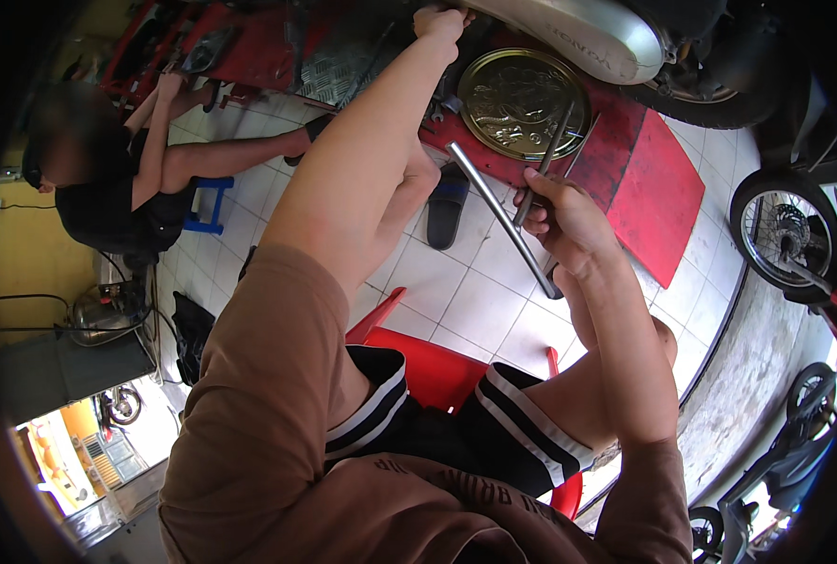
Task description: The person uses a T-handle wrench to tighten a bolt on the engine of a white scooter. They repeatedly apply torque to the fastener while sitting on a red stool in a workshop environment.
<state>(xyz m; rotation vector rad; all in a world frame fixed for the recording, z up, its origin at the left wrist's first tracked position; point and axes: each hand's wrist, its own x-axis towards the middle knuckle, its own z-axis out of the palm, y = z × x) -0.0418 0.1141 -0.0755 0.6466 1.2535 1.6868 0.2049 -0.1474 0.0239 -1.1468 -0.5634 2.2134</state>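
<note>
My right hand (564, 218) is closed around a T-handle wrench (484, 183), its fingers near where the bar meets the shaft. The shaft points away from me, over a round gold-coloured tray (498, 103) with a raised pattern. My left arm stretches far forward, and the left hand (440, 26) is at the lower side of a motorcycle's silver engine cover (592, 38). Its fingers look curled, with their tips partly hidden, so what they grip does not show.
The tray rests on a red lift platform (663, 202). A black sandal (448, 207) lies on white tiles. I sit on a red plastic chair (428, 367). At left, another person (108, 179) sits by a blue stool (209, 205). A motorcycle wheel (785, 235) stands at right.
</note>
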